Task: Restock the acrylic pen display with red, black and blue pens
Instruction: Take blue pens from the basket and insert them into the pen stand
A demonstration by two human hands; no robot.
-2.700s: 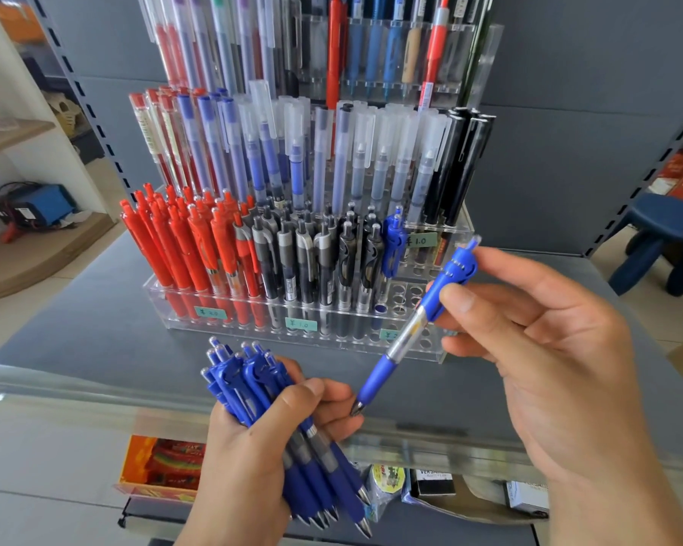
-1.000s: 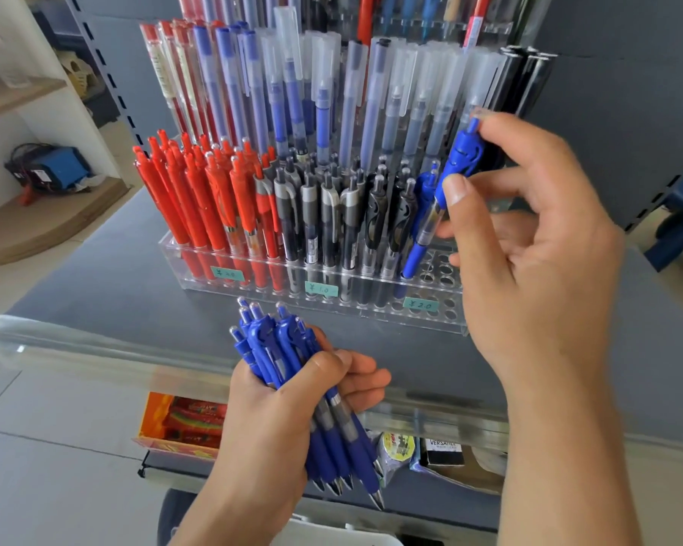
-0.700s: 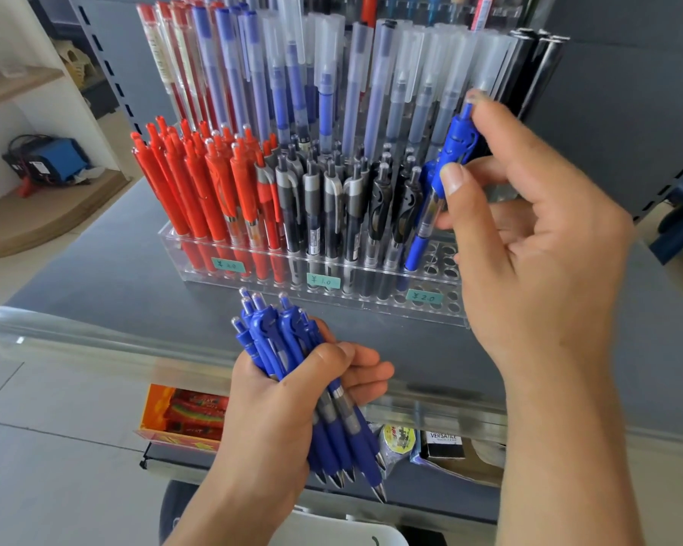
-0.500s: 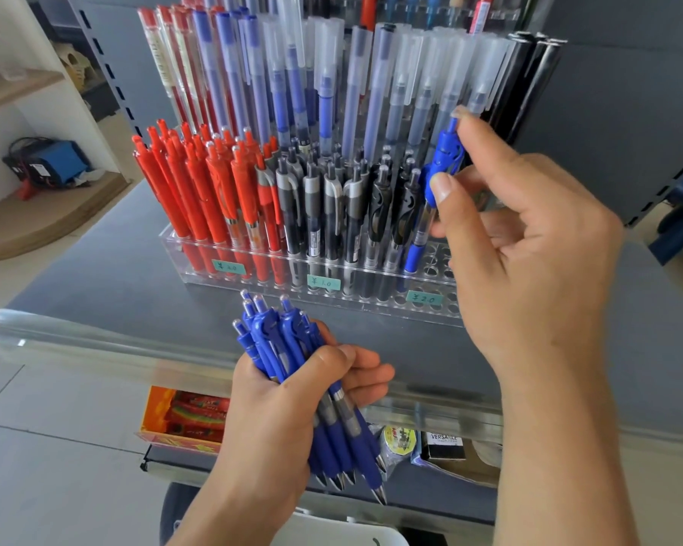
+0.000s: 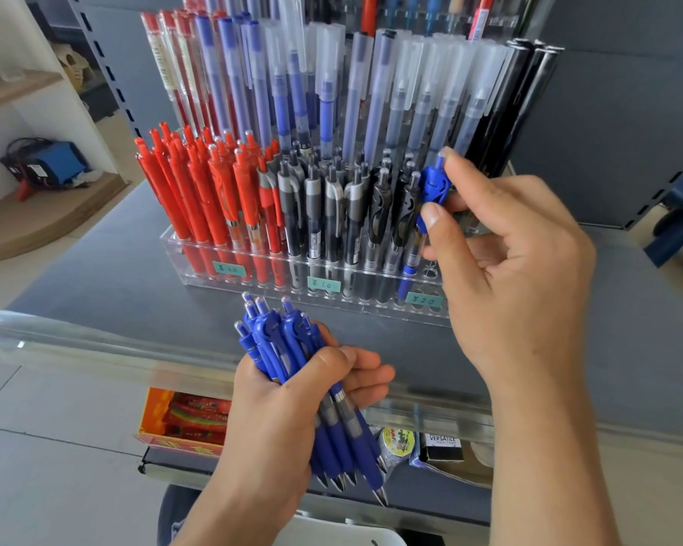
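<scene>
One pen [image 5: 432, 191]: blue, standing in a hole at the right end of the display's near rows, just right of the black pens; tip down in the acrylic.
Right hand [image 5: 505, 269]: thumb and forefinger pinch the pen's clip end.
Handling: likely light and stiff, with a smooth plastic barrel; best taken high, near the clip, so the tip can find its hole.
Bundle [image 5: 292, 372]: many blue pens, clickers up, tips down.
Left hand [image 5: 284, 403]: wrapped round the bundle, near the shelf's front edge; smooth barrels could slide out of a loose grasp.
Display [image 5: 332, 287]: clear, tiered; red pens [image 5: 198, 191] left, black pens [image 5: 344, 206] middle, open holes at the right.
Shelf [image 5: 107, 277]: grey and flat, with a clear strip along the near edge.
Room: grey back panel behind, wooden shelving far left, tiled floor, blue stool far right.
</scene>
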